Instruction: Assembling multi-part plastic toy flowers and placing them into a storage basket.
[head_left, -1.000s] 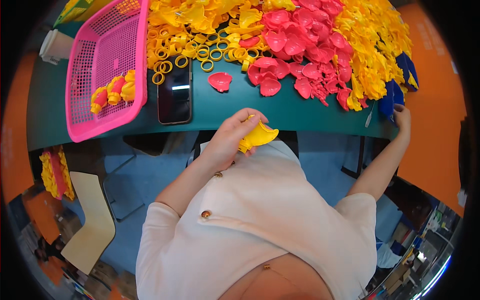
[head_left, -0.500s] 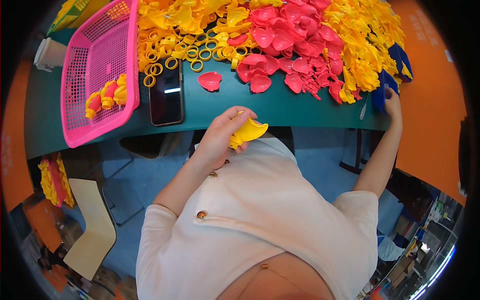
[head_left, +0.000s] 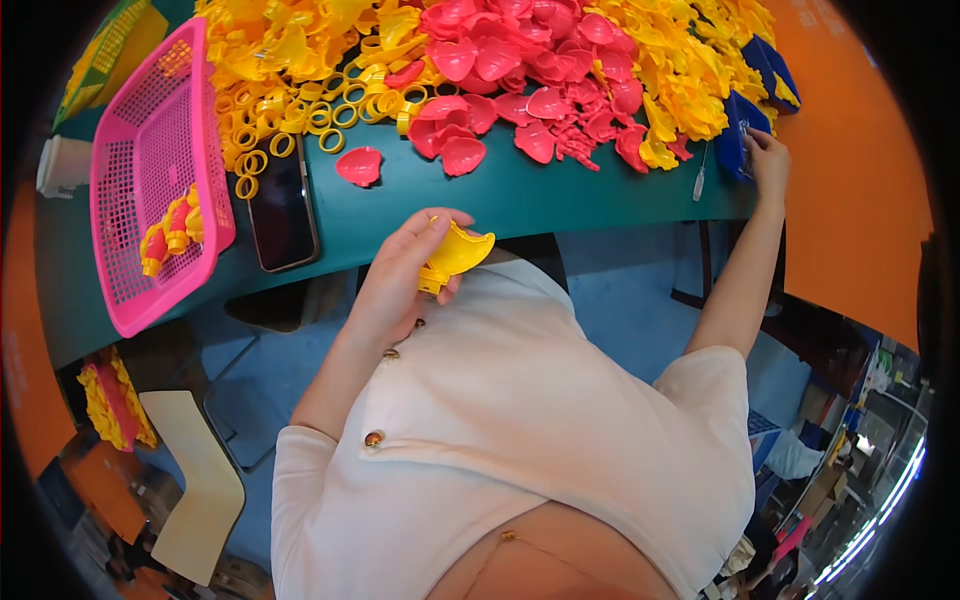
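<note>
My left hand (head_left: 400, 270) is closed around a yellow plastic shell piece (head_left: 460, 252) with a curved, pointed end, held just in front of my chest. Far to the right, my right hand (head_left: 770, 162) is at a small blue box (head_left: 738, 128) on the table's edge. Its fingers are curled together at the box's near side; what they pinch, if anything, is too small to make out. A small screwdriver (head_left: 700, 178) with a clear handle lies left of that box.
Piles of yellow pieces (head_left: 690, 80), red shells (head_left: 530, 50) and yellow rings (head_left: 330, 115) cover the green table's (head_left: 400, 185) far side. One red shell (head_left: 359, 166) lies apart. A phone (head_left: 284, 215) sits beside a pink basket (head_left: 215, 240) with assembled pieces. Another blue box (head_left: 770, 68) stands farther back.
The view has turned, shifting the table scene to the left. My right hand has drawn slightly back at the blue box, its fingers now more curled. My left hand still holds the yellow shell piece.
</note>
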